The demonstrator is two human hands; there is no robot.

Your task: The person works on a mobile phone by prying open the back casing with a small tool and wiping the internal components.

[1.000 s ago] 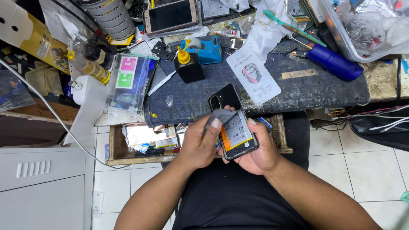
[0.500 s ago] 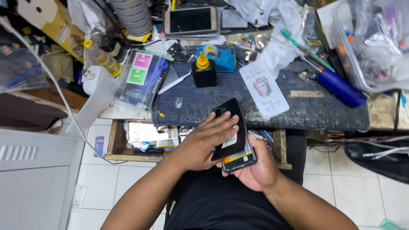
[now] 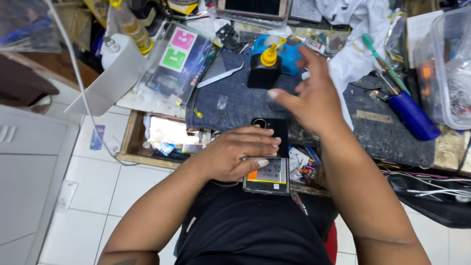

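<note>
1. The left hand [image 3: 235, 154] sits at the centre of the frame, fingers curled down over an opened phone [image 3: 267, 174] with its back off. The battery and inner parts face up just below the fingertips.
2. That hand is clamped on the phone, holding it at the near edge of the bench, above the person's lap.
3. A black back cover [image 3: 274, 130] with a camera ring lies under the same fingers, touching the phone's upper end.
4. The right hand [image 3: 309, 95] is lifted above and to the right of centre. Its fingers are spread and loosely bent, and it holds nothing.
5. The 2 hands are apart. The right hand hovers just right of a black bottle with a yellow nozzle [image 3: 265, 68], and the outstretched finger points towards it without touching.
6. The bottle stands on a dark denim mat [image 3: 230, 105] that covers the middle of the bench.
7. A pair of metal tweezers [image 3: 221, 77] lies on the mat to the left of the bottle.
8. Further left, a clear packet with pink and green stickers [image 3: 179, 61] leans at an angle.
9. At the right of the frame, a blue-handled screwdriver [image 3: 412, 115] lies on the mat, near a clear plastic box [image 3: 441, 64].
10. An open wooden drawer [image 3: 132, 137] shows below the bench at centre left, with papers inside.
</note>
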